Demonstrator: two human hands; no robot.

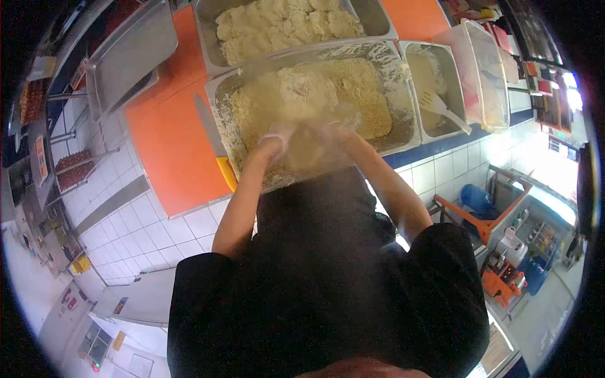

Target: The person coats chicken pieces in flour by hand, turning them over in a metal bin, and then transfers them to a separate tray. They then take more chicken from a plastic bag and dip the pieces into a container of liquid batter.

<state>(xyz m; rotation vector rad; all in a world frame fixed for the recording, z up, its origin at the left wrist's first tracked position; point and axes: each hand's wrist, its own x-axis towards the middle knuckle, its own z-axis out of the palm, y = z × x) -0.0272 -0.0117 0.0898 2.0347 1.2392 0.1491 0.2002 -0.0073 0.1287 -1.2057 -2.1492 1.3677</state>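
Both my hands are low in a deep metal pan (413,126) of crumbly, pale yellow flour mixture (372,94). My left hand (275,145) is at the near left part of the pan, its wrist bent inward. Opposite it, my right hand (340,132) reaches in from the right. A blurred yellowish lump (307,150) shows between the two hands. Haze over the middle of the view smears the fingers, so I cannot tell whether they grip the lump. A mound of whiter flour (305,88) rises just beyond the hands.
Behind stands another metal pan (208,38) heaped with floury pieces (283,28). To the right, a smaller pan (413,53) holds a pale slotted utensil (444,110), beside a clear plastic bin (488,75). A yellow-handled knife (225,171) lies left, on the orange counter (167,151). A metal tray (132,53) is farther left.
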